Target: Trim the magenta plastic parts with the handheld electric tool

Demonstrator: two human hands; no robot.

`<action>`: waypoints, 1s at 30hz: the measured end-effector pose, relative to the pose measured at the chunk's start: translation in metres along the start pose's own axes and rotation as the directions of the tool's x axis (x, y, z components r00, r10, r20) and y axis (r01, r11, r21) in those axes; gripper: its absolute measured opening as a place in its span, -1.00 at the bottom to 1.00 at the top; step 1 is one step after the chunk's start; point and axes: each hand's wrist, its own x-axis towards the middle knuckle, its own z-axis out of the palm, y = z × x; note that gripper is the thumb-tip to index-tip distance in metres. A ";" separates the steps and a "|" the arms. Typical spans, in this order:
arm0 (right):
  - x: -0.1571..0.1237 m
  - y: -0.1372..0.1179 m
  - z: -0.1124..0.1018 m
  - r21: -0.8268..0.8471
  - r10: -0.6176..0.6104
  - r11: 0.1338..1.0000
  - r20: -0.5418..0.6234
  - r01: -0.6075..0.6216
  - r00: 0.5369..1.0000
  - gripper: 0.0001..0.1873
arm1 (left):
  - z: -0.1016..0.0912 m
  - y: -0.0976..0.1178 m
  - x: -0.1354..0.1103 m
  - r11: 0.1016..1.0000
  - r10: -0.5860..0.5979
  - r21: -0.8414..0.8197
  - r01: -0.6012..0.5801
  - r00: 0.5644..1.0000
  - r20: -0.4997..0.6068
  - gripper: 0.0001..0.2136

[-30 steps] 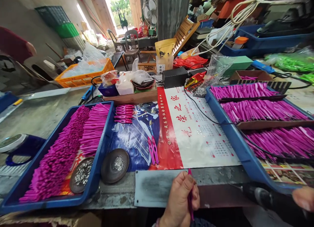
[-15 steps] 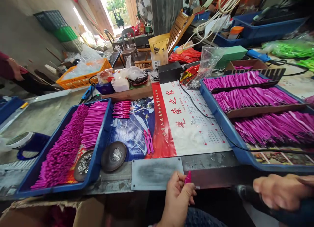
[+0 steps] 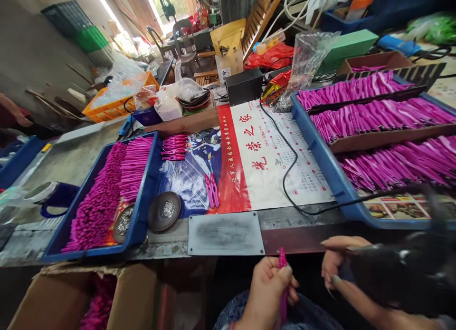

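Note:
My left hand (image 3: pixel 268 287) is closed around a thin magenta plastic piece (image 3: pixel 283 292), held upright below the table's front edge. My right hand (image 3: pixel 342 268) grips a black power tool (image 3: pixel 399 273) just to the right of it, level with the piece; its black cord (image 3: pixel 295 178) loops back over the calendar sheet (image 3: pixel 278 159). Two more magenta pieces (image 3: pixel 211 189) lie loose on the poster in front of me. A grey metal plate (image 3: pixel 225 233) lies at the table edge just above my left hand.
A blue tray (image 3: pixel 142 197) on the left holds several magenta pieces and a dish of small metal parts (image 3: pixel 123 224); a second dish (image 3: pixel 164 210) sits beside it. A blue tray (image 3: pixel 320 154) of magenta pieces fills the right. A cardboard box (image 3: pixel 60 296) stands below left. Another person's arm (image 3: pixel 10 113) shows far left.
The view has tilted down and back. My right hand has brought the black tool in from the right, next to my left hand. The cord now drapes across the calendar sheet.

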 end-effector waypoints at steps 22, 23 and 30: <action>0.020 0.032 0.028 -0.057 0.307 0.943 0.530 -0.328 0.791 -0.76 | 0.012 -0.014 0.012 0.997 -0.046 -0.066 0.043 0.997 -0.055 -0.39; 0.021 0.032 0.028 -0.056 0.303 0.945 0.526 -0.323 0.795 -0.76 | 0.011 -0.013 0.012 0.997 -0.055 -0.054 0.052 0.996 -0.066 -0.38; 0.027 0.033 0.030 -0.070 0.319 0.939 0.538 -0.336 0.781 -0.73 | 0.008 -0.007 0.011 0.948 -0.213 -0.249 0.197 0.977 -0.035 -0.33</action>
